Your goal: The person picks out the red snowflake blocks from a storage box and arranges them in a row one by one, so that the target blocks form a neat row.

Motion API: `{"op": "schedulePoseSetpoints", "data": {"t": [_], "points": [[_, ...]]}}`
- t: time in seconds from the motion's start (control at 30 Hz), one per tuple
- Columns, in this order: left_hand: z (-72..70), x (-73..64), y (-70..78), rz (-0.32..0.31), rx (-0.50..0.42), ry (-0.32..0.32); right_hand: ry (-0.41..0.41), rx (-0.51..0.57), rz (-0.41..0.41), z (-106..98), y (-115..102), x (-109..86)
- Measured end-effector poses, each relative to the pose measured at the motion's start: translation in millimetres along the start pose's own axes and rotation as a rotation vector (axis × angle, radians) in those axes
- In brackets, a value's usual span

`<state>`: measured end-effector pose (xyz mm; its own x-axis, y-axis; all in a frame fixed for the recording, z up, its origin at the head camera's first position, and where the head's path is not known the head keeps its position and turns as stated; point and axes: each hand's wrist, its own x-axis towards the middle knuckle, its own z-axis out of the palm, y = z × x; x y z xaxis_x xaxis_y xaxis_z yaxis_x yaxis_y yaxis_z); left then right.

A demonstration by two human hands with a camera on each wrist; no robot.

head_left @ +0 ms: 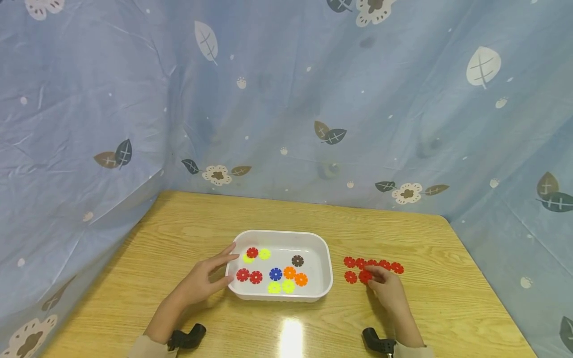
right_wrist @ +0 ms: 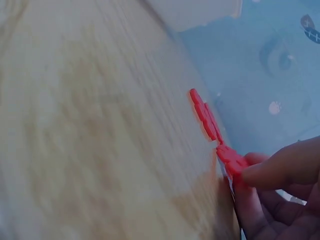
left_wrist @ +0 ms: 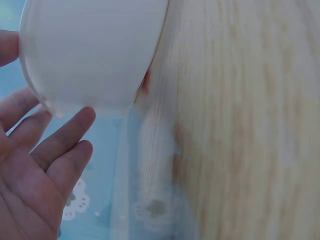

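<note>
My left hand point(head_left: 203, 281) rests against the left end of a white plastic tray point(head_left: 326, 258), with thumb and fingers spread along its rim. In the left wrist view the fingers point(left_wrist: 70, 132) lie loosely beside the tray's outer wall point(left_wrist: 95, 55). Inside the tray are several notched snowflake discs, among them a blue disc point(head_left: 275, 274), a dark brown disc point(head_left: 297, 261) and an orange disc point(head_left: 301, 280). To the tray's right, my right hand point(head_left: 388, 288) pinches a red snowflake disc point(right_wrist: 231, 159) between thumb and fingers, low over the table.
A row of several red discs point(head_left: 397, 268) lies on the wooden table point(head_left: 429, 308) beyond my right hand. One more red disc point(head_left: 350, 277) lies in front of that row. A blue patterned cloth point(head_left: 277, 99) hangs along the table's back and sides.
</note>
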<state>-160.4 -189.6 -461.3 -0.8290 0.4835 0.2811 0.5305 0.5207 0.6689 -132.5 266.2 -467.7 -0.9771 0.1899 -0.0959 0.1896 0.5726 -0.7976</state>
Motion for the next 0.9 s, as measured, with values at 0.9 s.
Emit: {"op": "schedulePoseSetpoints", "data": {"t": [0.9], "points": [[-0.8, -0.8, 0.1, -0.024, -0.014, -0.011, -0.003, 0.242, -0.260, 10.4, -38.4, -13.7]]}}
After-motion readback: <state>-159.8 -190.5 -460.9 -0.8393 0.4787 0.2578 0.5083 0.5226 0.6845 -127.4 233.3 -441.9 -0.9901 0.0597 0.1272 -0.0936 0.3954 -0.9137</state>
